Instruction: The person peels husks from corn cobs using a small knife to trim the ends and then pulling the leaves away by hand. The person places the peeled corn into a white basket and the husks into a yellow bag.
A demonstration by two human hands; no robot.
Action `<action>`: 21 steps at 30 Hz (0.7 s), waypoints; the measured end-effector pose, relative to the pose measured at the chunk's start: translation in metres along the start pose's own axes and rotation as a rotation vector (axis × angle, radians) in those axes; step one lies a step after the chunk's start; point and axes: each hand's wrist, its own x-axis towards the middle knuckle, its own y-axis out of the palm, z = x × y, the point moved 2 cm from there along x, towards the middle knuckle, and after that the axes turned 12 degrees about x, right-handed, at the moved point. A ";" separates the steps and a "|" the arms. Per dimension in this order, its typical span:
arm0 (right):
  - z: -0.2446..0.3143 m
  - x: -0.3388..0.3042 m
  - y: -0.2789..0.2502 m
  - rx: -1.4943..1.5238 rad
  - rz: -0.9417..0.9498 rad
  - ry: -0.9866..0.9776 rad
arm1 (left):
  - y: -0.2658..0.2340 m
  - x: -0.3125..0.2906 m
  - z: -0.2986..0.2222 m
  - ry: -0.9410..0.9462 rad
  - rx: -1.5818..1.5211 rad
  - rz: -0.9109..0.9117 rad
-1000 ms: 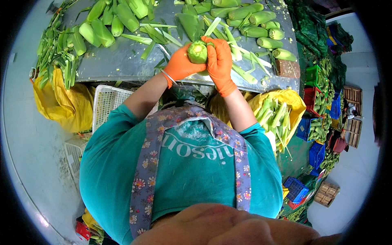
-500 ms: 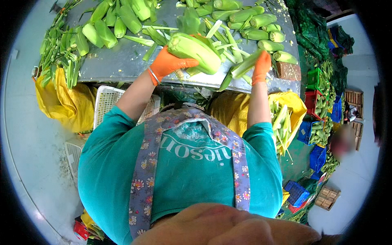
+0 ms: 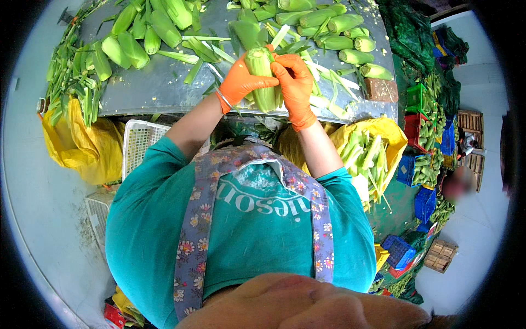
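Note:
My left hand, in an orange glove, grips a green ear of corn, its cut stalk end pointing away from me. Against the ear's right side, my gloved right hand has its fingers closed on the outer husk near that end; the fingertips are partly hidden. Both hands are just above the near edge of the metal table. Loose husk leaves lie on the table to the right of my hands. Beyond the held ear rests another green ear.
Several ears lie at the far right beside a brown block; more ears lie at left. A yellow sack with husk leaves stands below my right arm. Below my left are a white crate and another yellow sack.
My right hand has come left from holding a detached husk leaf and now grips the ear's husk; that leaf has left the hand. The ear has turned from slanting to nearly upright in the picture.

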 end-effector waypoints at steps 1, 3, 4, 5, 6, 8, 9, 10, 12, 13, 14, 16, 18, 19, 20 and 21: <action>0.001 -0.001 -0.001 0.001 0.005 0.006 | -0.001 -0.001 -0.001 0.001 0.007 0.005; 0.000 0.000 -0.002 0.343 -0.015 0.265 | -0.004 -0.003 -0.005 -0.003 -0.009 0.004; -0.001 0.001 -0.002 0.343 -0.010 0.266 | -0.004 -0.004 -0.006 -0.008 -0.025 0.008; -0.003 0.001 -0.002 0.339 0.004 0.300 | -0.005 -0.005 -0.007 -0.008 -0.025 0.004; -0.006 0.000 -0.002 0.334 0.017 0.334 | -0.006 -0.006 -0.007 -0.008 -0.028 -0.008; -0.014 0.001 -0.004 0.383 -0.019 0.391 | -0.008 -0.007 -0.007 -0.007 -0.030 -0.021; -0.017 0.001 -0.004 0.431 -0.059 0.446 | -0.010 -0.008 -0.008 -0.007 0.017 -0.028; -0.017 0.000 -0.003 0.432 -0.058 0.447 | -0.011 -0.009 -0.008 -0.007 0.064 -0.036; -0.018 -0.001 0.000 0.541 -0.106 0.475 | -0.012 -0.010 -0.002 0.000 0.059 -0.056; -0.021 -0.002 0.000 0.542 -0.104 0.476 | -0.012 -0.010 0.000 0.007 0.053 -0.072; -0.024 -0.003 -0.001 0.419 -0.120 0.463 | -0.012 -0.010 0.000 0.007 0.054 -0.072; -0.028 -0.005 -0.002 0.297 -0.137 0.449 | -0.010 -0.012 -0.001 0.082 0.109 -0.103; -0.015 -0.004 0.006 -0.195 -0.007 0.029 | -0.011 -0.008 0.000 0.150 0.246 -0.102; -0.012 -0.003 0.010 -0.201 -0.011 0.007 | -0.011 -0.007 0.000 0.222 0.385 -0.101; -0.011 -0.001 0.007 -0.200 -0.011 0.005 | -0.012 -0.006 -0.003 0.224 0.386 -0.100; -0.011 0.001 0.001 -0.245 0.015 0.024 | -0.013 -0.006 -0.008 0.256 0.448 -0.090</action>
